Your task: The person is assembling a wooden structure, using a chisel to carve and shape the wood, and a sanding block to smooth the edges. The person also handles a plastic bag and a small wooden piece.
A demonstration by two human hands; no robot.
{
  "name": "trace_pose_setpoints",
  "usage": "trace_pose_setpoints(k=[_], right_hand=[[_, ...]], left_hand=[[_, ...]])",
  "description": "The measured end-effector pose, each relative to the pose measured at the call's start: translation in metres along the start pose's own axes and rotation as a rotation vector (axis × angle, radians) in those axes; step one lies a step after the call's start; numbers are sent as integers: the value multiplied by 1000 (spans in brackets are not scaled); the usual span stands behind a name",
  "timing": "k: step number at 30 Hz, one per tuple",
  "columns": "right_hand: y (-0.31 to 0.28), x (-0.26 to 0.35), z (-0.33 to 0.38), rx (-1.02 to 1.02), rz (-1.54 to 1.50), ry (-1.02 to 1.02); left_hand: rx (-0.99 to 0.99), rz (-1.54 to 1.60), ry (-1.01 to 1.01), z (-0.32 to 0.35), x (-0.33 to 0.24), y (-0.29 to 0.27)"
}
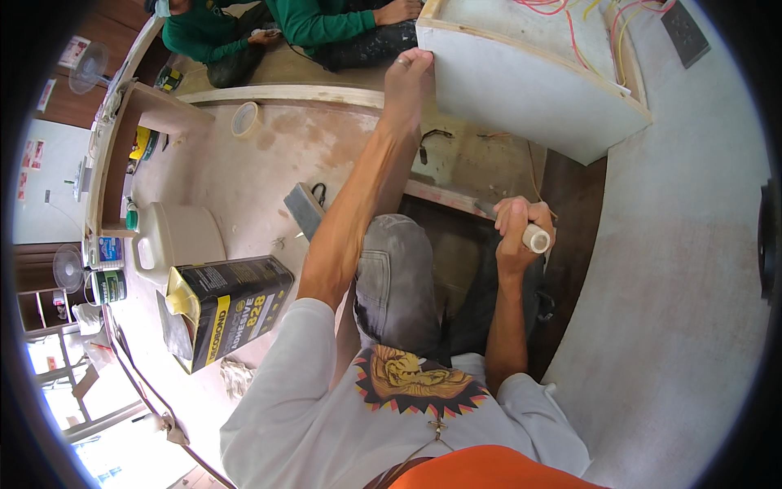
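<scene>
My left hand point(406, 80) reaches far forward, a ring on one finger. Its fingers are closed at the near left corner of a pale grey box-like panel unit point(521, 90) with bare wood edges; the fingertips are partly hidden. Closer in, my right hand point(518, 226) wraps round a hand tool point(536, 239) with a pale, round-ended handle. A grey flat part of that tool shows beyond the fist, near a pale wooden strip point(444, 196). The tool's working end is too unclear to name its kind.
Pink and yellow wires point(577, 41) lie inside the unit. On the dusty board at left are a rectangular adhesive tin point(236, 301), a beige jug point(191, 236), a tape roll point(246, 120) and a grey sanding block point(304, 208). Two people in green sleeves point(314, 23) sit beyond. A pale panel point(668, 285) stands right.
</scene>
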State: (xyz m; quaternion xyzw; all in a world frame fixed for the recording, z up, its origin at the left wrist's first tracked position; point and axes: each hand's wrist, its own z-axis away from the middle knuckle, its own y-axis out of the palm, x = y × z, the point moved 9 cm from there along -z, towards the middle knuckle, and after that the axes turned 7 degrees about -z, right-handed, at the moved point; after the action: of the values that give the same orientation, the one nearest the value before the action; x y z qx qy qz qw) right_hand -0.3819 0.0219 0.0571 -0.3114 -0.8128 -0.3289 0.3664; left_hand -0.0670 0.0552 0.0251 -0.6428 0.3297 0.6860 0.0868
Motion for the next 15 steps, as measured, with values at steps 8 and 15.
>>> trace_pose_setpoints(k=[8, 15], right_hand=[[12, -1, 2, 36, 15, 32], [11, 1, 2, 27, 43, 37]], left_hand=[[-76, -165, 166, -3, -6, 2], [-84, -235, 224, -3, -8, 1]])
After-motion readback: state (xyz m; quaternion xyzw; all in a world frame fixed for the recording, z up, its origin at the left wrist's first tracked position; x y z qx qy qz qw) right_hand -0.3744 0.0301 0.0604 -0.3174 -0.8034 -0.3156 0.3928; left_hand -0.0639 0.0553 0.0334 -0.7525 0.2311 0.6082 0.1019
